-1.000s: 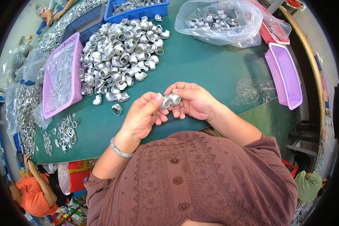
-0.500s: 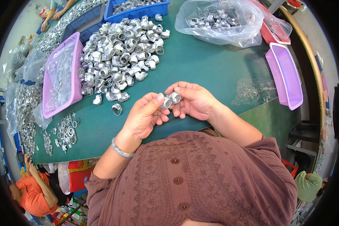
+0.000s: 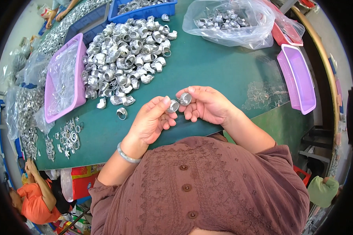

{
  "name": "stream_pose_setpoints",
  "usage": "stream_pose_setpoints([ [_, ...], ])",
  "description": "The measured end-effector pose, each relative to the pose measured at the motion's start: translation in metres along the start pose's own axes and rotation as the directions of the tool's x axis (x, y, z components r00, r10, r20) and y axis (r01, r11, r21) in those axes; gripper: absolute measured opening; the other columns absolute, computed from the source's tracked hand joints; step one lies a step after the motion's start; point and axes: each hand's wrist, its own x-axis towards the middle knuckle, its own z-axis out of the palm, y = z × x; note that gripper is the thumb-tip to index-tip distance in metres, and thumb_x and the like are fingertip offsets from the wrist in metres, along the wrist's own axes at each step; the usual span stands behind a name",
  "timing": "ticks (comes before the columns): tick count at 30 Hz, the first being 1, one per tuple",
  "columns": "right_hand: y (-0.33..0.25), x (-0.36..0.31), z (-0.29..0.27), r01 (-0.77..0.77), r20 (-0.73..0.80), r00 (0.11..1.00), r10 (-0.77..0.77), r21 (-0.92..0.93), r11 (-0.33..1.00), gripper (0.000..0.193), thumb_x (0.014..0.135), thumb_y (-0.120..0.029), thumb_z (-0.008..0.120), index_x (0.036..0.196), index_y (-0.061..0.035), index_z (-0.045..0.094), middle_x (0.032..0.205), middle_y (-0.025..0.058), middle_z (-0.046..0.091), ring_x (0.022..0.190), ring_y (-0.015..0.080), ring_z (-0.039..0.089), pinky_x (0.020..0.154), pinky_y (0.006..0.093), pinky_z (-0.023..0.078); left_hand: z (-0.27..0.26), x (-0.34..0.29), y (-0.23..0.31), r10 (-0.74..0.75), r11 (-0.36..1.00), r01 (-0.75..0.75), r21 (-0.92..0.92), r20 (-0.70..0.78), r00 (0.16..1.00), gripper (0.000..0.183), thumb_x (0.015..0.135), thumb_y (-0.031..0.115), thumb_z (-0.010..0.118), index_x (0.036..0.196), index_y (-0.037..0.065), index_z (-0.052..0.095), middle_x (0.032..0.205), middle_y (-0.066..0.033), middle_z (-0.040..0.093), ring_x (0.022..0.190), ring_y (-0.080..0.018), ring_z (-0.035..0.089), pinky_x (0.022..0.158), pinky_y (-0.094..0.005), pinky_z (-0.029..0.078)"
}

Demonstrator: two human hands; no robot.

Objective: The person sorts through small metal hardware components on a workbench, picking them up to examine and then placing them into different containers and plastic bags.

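Over the near edge of the green table, my left hand (image 3: 152, 119) pinches a silver-coloured ring (image 3: 173, 106) between thumb and fingers. A second silver ring (image 3: 185, 99) is held the same way by my right hand (image 3: 206, 105). The two rings are close together, side by side. Beyond my left hand lies a large heap of silver rings (image 3: 125, 55). One loose ring (image 3: 122, 113) sits apart from it, just left of my left hand.
A pink basket (image 3: 81, 74) with clear plastic bags flanks the heap. Blue bins (image 3: 145, 11) stand behind it. At far right are an open plastic bag of metal pieces (image 3: 223, 21) and a purple basket (image 3: 296, 78). Small metal pieces (image 3: 70, 135) lie left. A person in orange (image 3: 39, 201) is at lower left.
My right hand has shifted slightly right with its ring, which has turned and moved a little away from the left one. My left hand stays nearly still.
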Motion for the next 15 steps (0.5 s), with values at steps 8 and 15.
stream_pose_setpoints([
  [8, -0.005, -0.007, -0.003, 0.018, -0.014, 1.0, -0.018, 0.017, 1.0, 0.031, 0.089, -0.03, 0.046, 0.097, -0.0005, 0.053, 0.081, 0.0134, 0.059, 0.064, 0.0191, 0.06, 0.053, 0.0263, 0.049, 0.002, -0.002, 0.001, 0.013, 1.0, -0.013, 0.016, -0.009, 1.0, 0.028, 0.088, 0.033, 0.049, 0.083, 0.005, 0.051, 0.068, -0.0045, 0.057, 0.053, -0.0091, 0.053, 0.044, -0.0153, 0.039],
  [15, -0.006, -0.011, -0.003, 0.026, -0.016, 1.0, -0.026, 0.012, 1.0, 0.032, 0.09, -0.03, 0.046, 0.097, 0.0001, 0.053, 0.08, 0.014, 0.059, 0.062, 0.0195, 0.06, 0.051, 0.0265, 0.049, 0.004, -0.001, 0.0, 0.008, 1.0, -0.008, 0.028, -0.003, 1.0, 0.029, 0.088, 0.034, 0.05, 0.083, 0.005, 0.051, 0.069, -0.0044, 0.056, 0.054, -0.009, 0.053, 0.045, -0.016, 0.04],
])
